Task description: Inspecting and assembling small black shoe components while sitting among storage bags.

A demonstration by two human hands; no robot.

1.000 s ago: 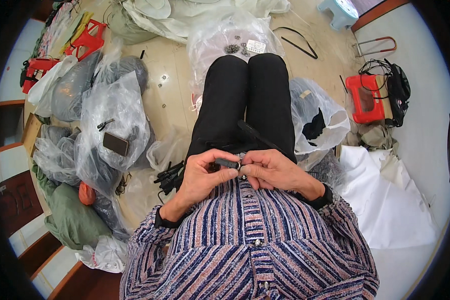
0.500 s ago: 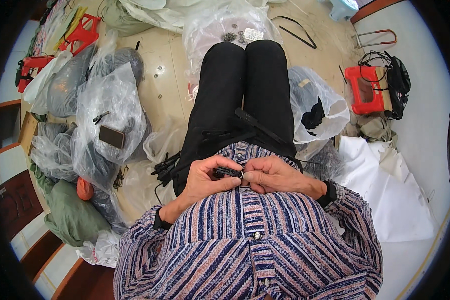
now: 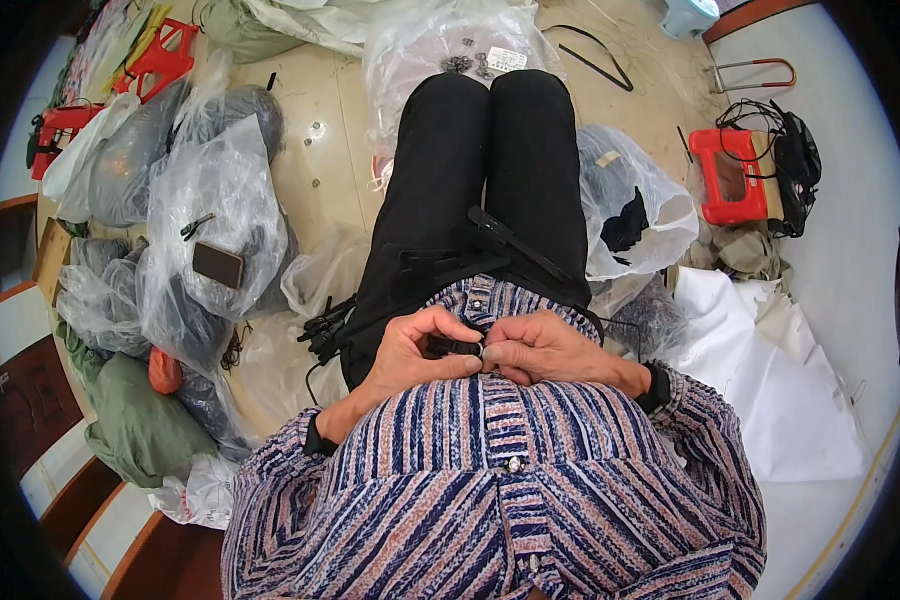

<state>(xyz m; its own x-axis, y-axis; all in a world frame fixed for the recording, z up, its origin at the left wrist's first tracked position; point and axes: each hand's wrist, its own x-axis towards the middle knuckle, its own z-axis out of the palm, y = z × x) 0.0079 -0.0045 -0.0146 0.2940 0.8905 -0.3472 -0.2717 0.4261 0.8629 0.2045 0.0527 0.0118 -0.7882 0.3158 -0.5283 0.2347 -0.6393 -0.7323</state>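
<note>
Close against my belly, my left hand [image 3: 420, 357] pinches a small folded black piece [image 3: 450, 346] between thumb and fingers. It looks like a strap end or fitting, too small to make out exactly. My right hand [image 3: 535, 350] meets it from the other side, thumb and forefinger pressed together at the piece's right end, where a tiny light spot shows. Fingers hide much of it. Across my black-trousered lap lie several black straps [image 3: 515, 243]. Beside my left thigh is a bundle of black cords or straps [image 3: 322, 330].
At left, filled clear plastic bags [image 3: 220, 180] carry a dark phone [image 3: 218, 265] and small black snips [image 3: 197, 226]. Small metal parts [image 3: 457, 64] lie on plastic beyond my knees. To the right are an open white bag [image 3: 660, 225], a red stool [image 3: 727, 178] and white sheeting [image 3: 770, 390].
Both hands keep their pinch on the black piece, with barely any shift of the fingers. The surroundings have shifted slightly in the picture.
</note>
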